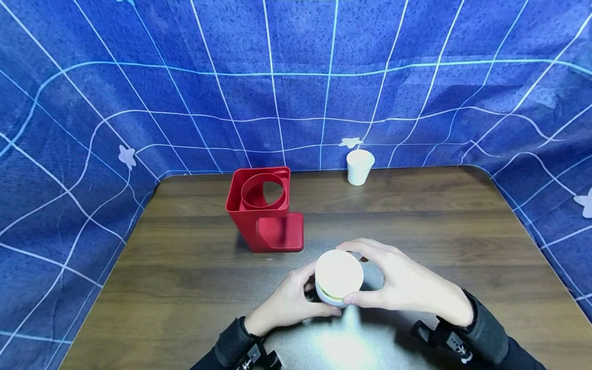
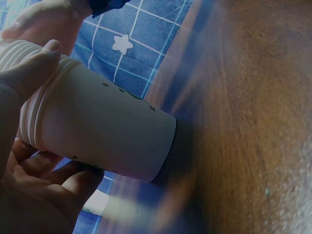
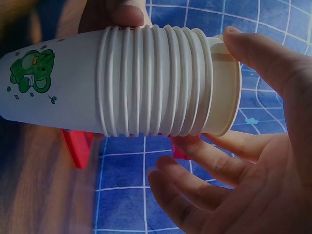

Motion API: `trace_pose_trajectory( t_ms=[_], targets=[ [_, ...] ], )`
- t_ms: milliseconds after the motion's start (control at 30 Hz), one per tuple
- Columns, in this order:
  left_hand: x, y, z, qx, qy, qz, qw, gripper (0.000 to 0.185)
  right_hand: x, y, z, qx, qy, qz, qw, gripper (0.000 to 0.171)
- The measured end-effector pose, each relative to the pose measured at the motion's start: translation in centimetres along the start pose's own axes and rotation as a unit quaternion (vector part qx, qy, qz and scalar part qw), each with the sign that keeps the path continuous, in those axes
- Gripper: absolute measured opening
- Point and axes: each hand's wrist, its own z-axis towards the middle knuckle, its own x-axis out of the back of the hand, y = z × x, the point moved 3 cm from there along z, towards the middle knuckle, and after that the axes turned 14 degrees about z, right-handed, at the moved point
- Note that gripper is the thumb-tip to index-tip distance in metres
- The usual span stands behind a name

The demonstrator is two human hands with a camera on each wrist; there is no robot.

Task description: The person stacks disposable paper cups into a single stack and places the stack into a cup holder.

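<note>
A stack of white paper cups [image 1: 332, 298] [image 3: 146, 80] stands on the table, rims up, with a green cartoon print on its side in the right wrist view. My left hand [image 1: 293, 300] [image 2: 44, 180] grips the stack from the left, thumb across the rims. The uppermost paper cup [image 1: 339, 273] [image 3: 225, 87] sits raised, with a wider gap below its rim than between the others. Thumb and fingers of my right hand [image 1: 384, 275] [image 3: 263, 112] pinch it at opposite sides of the rim. The insides of the lower cups are hidden.
A red stand [image 1: 252, 226] with a round ring in its top and a flat base is at the back left of the wooden table [image 1: 439, 221]. Near the back edge stands a single white paper cup [image 1: 359, 169]. A blue patterned cloth [image 1: 296, 92] hangs behind.
</note>
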Motion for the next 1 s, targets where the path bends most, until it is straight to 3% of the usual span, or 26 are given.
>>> trace_pose_trajectory(
  t_ms=[1000],
  targets=[
    [-0.01,-0.04,-0.03,0.015,-0.016,-0.026,0.9994,0.079,-0.38,0.27,0.20,-0.021,-0.038,0.009,0.999,0.066]
  ],
)
